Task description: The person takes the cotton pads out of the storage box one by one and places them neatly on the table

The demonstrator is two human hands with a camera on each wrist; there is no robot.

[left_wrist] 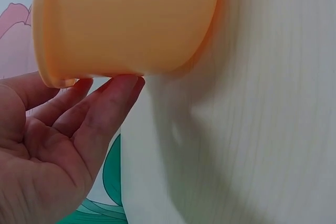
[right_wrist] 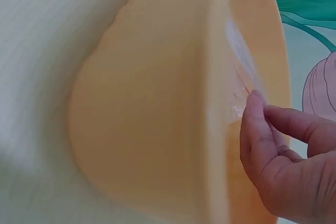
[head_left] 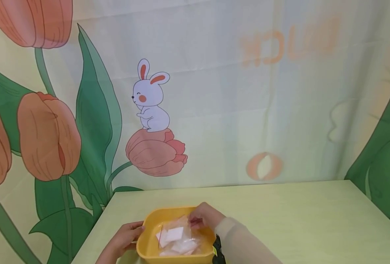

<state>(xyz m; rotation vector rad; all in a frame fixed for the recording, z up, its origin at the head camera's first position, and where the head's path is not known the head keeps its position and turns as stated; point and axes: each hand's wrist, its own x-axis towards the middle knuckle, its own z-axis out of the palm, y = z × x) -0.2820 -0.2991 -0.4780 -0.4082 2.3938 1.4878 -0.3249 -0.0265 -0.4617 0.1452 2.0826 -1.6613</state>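
One right hand [head_left: 207, 215] is pinching a clear plastic bag [head_left: 185, 245] inside a yellow plastic tub [head_left: 178, 260].
Faint orange lettering [head_left: 281, 46] is showing backwards on the printed fabric backdrop [head_left: 214, 121], a C and a K just making themselves out, the others too blurred to read; a yellow patch on the black wrist strap [head_left: 219, 253] is appearing too small to read. The bag is lying in the tub, looking crinkled and glossy, a thin red line running along it and flat white pieces showing through; whether several bags are overlapping, I cannot tell. The tub is standing on the pale tabletop [head_left: 297, 223], the left hand [head_left: 126, 236] holding its side, thumb at the rim, fingertips pressing the outer wall.
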